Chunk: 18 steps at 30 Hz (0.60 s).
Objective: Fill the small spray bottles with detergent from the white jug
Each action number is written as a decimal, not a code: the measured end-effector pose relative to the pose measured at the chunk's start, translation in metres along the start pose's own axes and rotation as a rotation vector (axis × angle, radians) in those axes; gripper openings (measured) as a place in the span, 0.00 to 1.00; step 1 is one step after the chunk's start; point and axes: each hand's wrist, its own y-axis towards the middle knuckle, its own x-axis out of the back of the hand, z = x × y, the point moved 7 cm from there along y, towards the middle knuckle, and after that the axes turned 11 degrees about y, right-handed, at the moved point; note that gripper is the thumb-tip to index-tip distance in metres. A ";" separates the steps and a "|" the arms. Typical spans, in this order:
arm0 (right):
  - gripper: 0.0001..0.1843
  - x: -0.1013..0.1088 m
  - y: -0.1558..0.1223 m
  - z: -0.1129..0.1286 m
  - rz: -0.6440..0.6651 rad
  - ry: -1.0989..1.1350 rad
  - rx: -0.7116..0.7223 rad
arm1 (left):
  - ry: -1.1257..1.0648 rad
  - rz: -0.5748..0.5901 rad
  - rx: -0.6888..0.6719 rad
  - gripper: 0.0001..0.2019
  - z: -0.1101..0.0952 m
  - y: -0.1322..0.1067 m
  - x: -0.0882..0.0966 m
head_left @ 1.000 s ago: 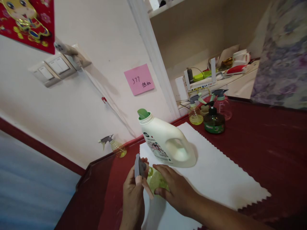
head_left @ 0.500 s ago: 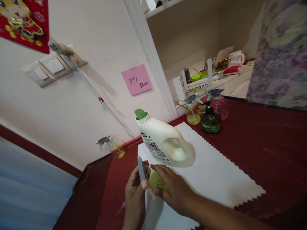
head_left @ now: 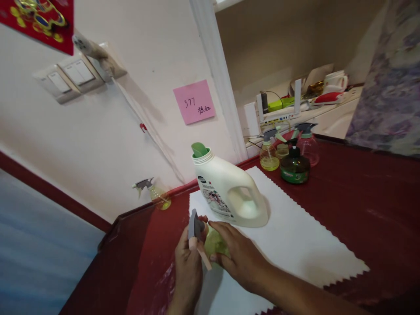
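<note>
My left hand (head_left: 187,269) grips the grey spray head (head_left: 194,227) with its pink trigger, fingers closed round it. My right hand (head_left: 239,258) wraps round the small green spray bottle (head_left: 213,244) just under that head, over the white mat (head_left: 295,245). Right behind the hands stands a large white detergent jug (head_left: 229,192), its cap off and a green spout showing.
The mat lies on a dark red table (head_left: 361,197). A green pump bottle (head_left: 294,166), a yellow spray bottle (head_left: 269,156) and a pink one (head_left: 308,144) stand at the back. Another yellow spray bottle (head_left: 154,197) sits by the wall at the left.
My hands stay on the spray bottle; the grey head has turned slightly in my left hand. The view has shifted a little.
</note>
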 end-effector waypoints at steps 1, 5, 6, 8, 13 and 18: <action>0.38 0.000 0.000 0.000 -0.001 0.009 0.002 | -0.022 0.015 0.003 0.22 0.000 0.000 -0.002; 0.38 0.001 -0.002 0.002 -0.002 0.061 0.017 | -0.051 0.032 0.009 0.23 -0.002 0.001 -0.007; 0.38 0.001 -0.003 0.002 0.013 0.062 0.012 | -0.040 0.036 0.003 0.23 -0.003 0.001 -0.008; 0.38 0.001 -0.005 0.002 0.048 0.028 -0.015 | -0.025 0.046 -0.015 0.23 -0.007 0.001 -0.010; 0.33 0.028 -0.001 0.035 -0.081 -0.172 0.166 | -0.041 0.088 -0.009 0.26 -0.010 -0.001 -0.018; 0.29 0.032 0.026 0.096 0.121 -0.408 0.529 | -0.063 0.094 -0.102 0.25 -0.018 -0.001 -0.023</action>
